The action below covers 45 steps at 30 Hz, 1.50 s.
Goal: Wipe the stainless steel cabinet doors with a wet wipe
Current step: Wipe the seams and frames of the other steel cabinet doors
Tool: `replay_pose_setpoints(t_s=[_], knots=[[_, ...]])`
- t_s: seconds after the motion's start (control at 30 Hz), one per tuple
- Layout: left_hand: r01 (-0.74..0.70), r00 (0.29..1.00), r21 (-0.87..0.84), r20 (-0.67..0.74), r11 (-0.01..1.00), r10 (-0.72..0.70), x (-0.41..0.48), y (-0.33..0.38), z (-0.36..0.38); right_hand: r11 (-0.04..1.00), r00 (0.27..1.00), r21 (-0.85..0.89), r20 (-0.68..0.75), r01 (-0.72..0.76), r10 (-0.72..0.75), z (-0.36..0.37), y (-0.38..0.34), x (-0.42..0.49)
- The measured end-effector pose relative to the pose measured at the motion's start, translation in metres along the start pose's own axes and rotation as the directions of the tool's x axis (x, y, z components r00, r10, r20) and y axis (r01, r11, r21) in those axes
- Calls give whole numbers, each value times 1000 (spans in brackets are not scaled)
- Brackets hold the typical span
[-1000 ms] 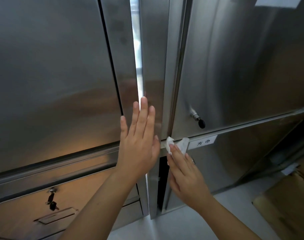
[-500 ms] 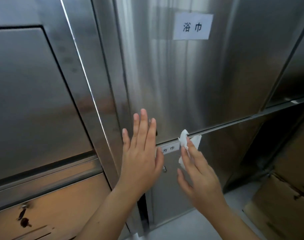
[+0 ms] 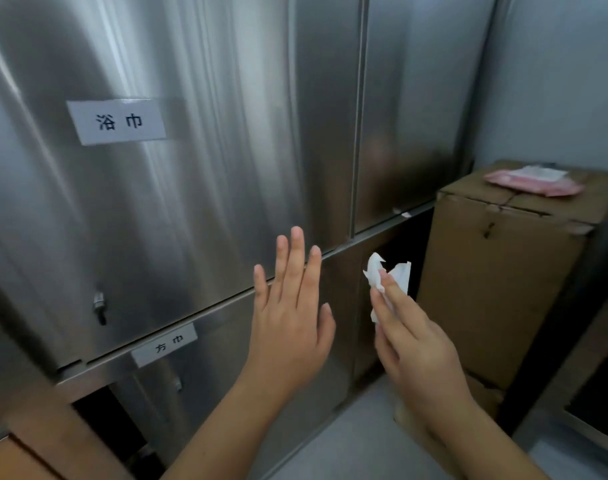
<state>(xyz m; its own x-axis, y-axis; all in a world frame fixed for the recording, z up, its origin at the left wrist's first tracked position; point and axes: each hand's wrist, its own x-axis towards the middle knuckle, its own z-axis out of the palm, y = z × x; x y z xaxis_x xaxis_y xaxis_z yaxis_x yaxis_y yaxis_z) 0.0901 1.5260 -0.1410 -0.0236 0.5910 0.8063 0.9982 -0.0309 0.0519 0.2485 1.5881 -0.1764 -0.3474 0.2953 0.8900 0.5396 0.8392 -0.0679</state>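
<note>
Here, crumpled white wipe, streaky brushed-steel doors.

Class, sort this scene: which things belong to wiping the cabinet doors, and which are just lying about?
In the job: crumpled white wet wipe, right hand holding it, flat left hand, tall stainless steel cabinet door.
Lying about: tall brown cardboard box, pink soft packet on it, white paper label.
</note>
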Motion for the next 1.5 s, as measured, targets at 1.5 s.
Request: replay_pose_setpoints(t_s=[1.5], knots=[[-107, 976, 332, -146, 937, 163, 306, -74, 213, 990, 982, 75, -161, 117, -104, 184, 277, 264]])
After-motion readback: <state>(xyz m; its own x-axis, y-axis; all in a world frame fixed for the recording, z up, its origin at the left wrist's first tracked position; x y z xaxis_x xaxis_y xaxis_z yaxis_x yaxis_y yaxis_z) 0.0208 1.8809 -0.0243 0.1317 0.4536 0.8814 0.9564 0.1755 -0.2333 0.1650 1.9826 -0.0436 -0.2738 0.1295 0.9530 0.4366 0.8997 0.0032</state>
